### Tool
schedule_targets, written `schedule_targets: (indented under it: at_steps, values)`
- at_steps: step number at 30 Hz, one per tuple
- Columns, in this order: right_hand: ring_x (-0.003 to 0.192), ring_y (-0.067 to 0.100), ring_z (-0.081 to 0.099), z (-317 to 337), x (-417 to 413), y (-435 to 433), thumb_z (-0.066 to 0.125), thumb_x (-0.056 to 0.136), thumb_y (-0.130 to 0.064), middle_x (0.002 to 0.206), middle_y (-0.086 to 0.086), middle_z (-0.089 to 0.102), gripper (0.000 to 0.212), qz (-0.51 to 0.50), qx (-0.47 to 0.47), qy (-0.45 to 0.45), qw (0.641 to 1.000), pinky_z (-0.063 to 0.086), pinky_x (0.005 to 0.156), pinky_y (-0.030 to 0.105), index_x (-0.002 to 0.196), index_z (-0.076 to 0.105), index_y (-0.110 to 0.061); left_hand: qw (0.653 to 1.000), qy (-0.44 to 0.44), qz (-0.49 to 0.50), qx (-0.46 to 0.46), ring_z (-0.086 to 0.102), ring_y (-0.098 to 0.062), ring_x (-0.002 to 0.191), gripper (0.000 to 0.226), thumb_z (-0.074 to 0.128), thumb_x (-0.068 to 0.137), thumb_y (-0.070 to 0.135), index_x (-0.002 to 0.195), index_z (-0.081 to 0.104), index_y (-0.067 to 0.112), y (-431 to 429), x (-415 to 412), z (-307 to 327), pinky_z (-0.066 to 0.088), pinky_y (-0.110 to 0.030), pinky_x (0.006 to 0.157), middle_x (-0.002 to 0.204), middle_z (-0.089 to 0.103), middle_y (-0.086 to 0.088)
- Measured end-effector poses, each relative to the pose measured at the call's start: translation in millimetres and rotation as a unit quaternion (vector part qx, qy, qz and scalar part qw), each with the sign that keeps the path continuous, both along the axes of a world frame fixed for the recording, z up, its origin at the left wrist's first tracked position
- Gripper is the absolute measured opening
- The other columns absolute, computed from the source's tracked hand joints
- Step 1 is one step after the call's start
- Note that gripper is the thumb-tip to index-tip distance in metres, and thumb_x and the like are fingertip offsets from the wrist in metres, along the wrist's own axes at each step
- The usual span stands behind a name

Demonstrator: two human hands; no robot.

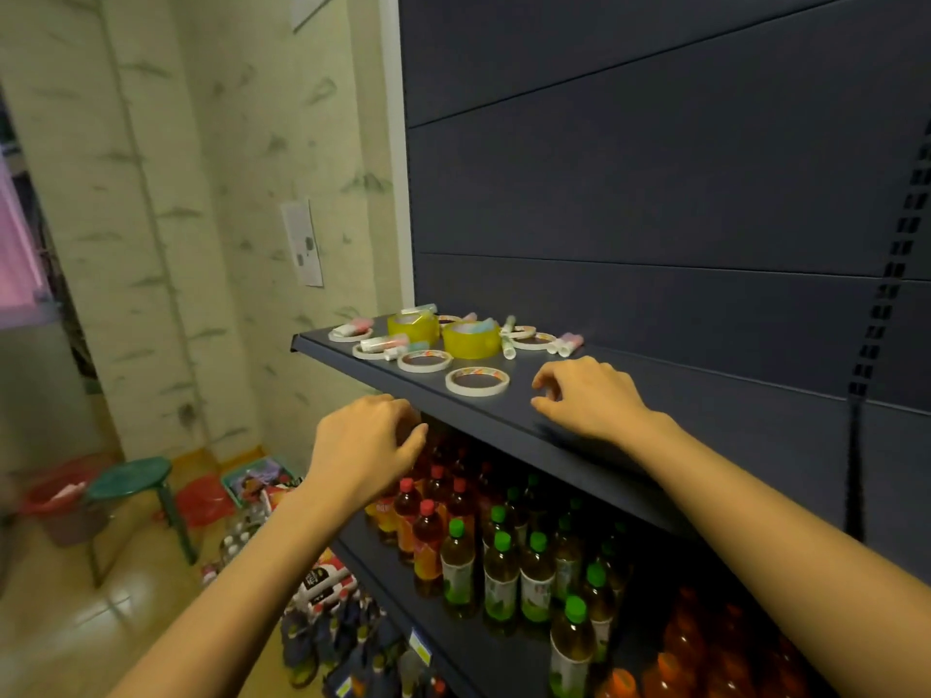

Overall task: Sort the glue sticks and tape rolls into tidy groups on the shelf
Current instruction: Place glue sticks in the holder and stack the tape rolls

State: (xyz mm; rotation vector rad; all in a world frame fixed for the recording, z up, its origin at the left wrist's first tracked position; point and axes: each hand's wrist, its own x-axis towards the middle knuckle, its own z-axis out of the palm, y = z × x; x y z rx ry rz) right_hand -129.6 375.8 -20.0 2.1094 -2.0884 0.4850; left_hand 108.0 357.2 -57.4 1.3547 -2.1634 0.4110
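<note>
I can read nothing: print on the bottles (500,594) under my shelf (383,367), the wall notice (302,242) and the tape rolls (477,391) is too blurred.

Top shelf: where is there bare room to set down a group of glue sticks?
Bare: the shelf right of the right hand, back to the dark panel. A thin strip runs along the front lip, left of the nearest white tape roll. Crowded: the left rear, around the two yellow tape rolls.
</note>
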Motion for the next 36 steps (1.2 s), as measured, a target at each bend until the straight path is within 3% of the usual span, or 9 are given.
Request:
schedule_targets:
  at_steps: [7, 11, 13, 16, 19, 26, 31, 33, 36]
  values:
    - [0.115, 0.032, 0.051, 0.4, 6.5, -114.4, 0.047, 0.093, -0.044, 0.124, 0.012, 0.056, 0.044, -0.033, 0.068, 0.021, 0.997, 0.042, 0.090, 0.040, 0.123, 0.054, -0.012, 0.999, -0.011, 0.023, 0.028, 0.061, -0.015, 0.089, 0.032, 0.044, 0.089, 0.049, 0.096, 0.063, 0.024, -102.1, 11.1, -0.4, 0.046, -0.030, 0.065, 0.096, 0.065, 0.007]
    - [0.104, 0.029, 0.055, -8.8, 8.6, -161.1, 0.049, 0.092, -0.045, 0.105, 0.012, 0.058, 0.036, -0.034, 0.126, 0.029, 0.991, 0.043, 0.084, 0.038, 0.096, 0.057, -0.010, 0.999, -0.002, 0.033, 0.027, 0.061, -0.016, 0.088, 0.031, 0.045, 0.089, 0.048, 0.092, 0.063, 0.024, -149.5, 15.3, -3.0, 0.041, -0.027, 0.062, 0.095, 0.066, 0.005]
    - [0.110, 0.029, 0.055, -10.3, 9.8, -175.2, 0.049, 0.093, -0.038, 0.112, 0.010, 0.061, 0.032, -0.038, 0.140, 0.038, 0.989, 0.043, 0.090, 0.040, 0.108, 0.057, -0.011, 0.999, 0.002, 0.039, 0.038, 0.062, -0.017, 0.084, 0.033, 0.044, 0.090, 0.049, 0.089, 0.064, 0.023, -168.6, 15.9, -3.8, 0.040, -0.026, 0.060, 0.092, 0.067, 0.003]
    - [0.119, 0.032, 0.048, -0.9, 10.3, -187.5, 0.046, 0.095, -0.034, 0.123, 0.011, 0.057, 0.035, -0.066, 0.116, 0.064, 0.989, 0.034, 0.098, 0.042, 0.122, 0.053, -0.013, 0.997, 0.000, 0.055, 0.049, 0.062, -0.020, 0.079, 0.038, 0.040, 0.092, 0.050, 0.084, 0.063, 0.020, -196.3, 16.4, -2.4, 0.039, -0.027, 0.058, 0.087, 0.067, -0.001]
    - [0.107, 0.029, 0.052, 6.4, 6.1, -197.9, 0.046, 0.093, -0.037, 0.112, 0.007, 0.061, 0.028, -0.100, 0.090, 0.066, 0.989, 0.035, 0.101, 0.045, 0.103, 0.062, -0.017, 0.997, 0.003, 0.060, 0.049, 0.062, -0.024, 0.081, 0.045, 0.036, 0.093, 0.051, 0.085, 0.063, 0.016, -224.5, 13.1, 0.0, 0.041, -0.029, 0.061, 0.090, 0.066, -0.005]
    - [0.103, 0.028, 0.056, 4.2, 7.6, -201.1, 0.048, 0.092, -0.042, 0.109, 0.004, 0.061, 0.022, -0.141, 0.048, 0.034, 0.988, 0.037, 0.076, 0.034, 0.093, 0.060, -0.024, 0.990, -0.022, 0.013, 0.140, 0.058, -0.026, 0.104, 0.041, 0.043, 0.090, 0.052, 0.110, 0.053, 0.017, -282.8, -1.9, -1.9, 0.041, -0.035, 0.079, 0.110, 0.063, -0.007]
    - [0.102, 0.026, 0.059, 5.5, 16.2, -193.1, 0.049, 0.092, -0.041, 0.119, 0.005, 0.060, 0.020, -0.202, 0.037, 0.027, 0.978, 0.046, 0.078, 0.038, 0.095, 0.058, -0.024, 0.980, -0.039, -0.039, 0.191, 0.056, -0.031, 0.107, 0.044, 0.053, 0.087, 0.044, 0.113, 0.050, 0.009, -307.7, -2.1, 2.0, 0.041, -0.036, 0.080, 0.114, 0.060, -0.013]
    - [0.102, 0.028, 0.059, 3.1, 20.7, -186.8, 0.049, 0.092, -0.040, 0.117, 0.006, 0.061, 0.025, -0.230, 0.031, 0.026, 0.972, 0.045, 0.077, 0.037, 0.102, 0.057, -0.019, 0.977, -0.041, -0.068, 0.199, 0.056, -0.033, 0.105, 0.041, 0.053, 0.087, 0.042, 0.106, 0.055, 0.006, -309.0, -1.2, 5.8, 0.044, -0.037, 0.081, 0.112, 0.061, -0.015]
    - [0.098, 0.028, 0.061, -2.7, 24.0, -172.2, 0.051, 0.090, -0.038, 0.107, 0.003, 0.067, 0.023, -0.273, 0.017, 0.003, 0.962, 0.045, 0.076, 0.036, 0.099, 0.060, -0.019, 0.974, -0.056, -0.115, 0.185, 0.059, -0.034, 0.098, 0.036, 0.050, 0.089, 0.043, 0.073, 0.051, 0.011, -309.4, -2.6, 10.9, 0.042, -0.034, 0.073, 0.102, 0.065, -0.017]
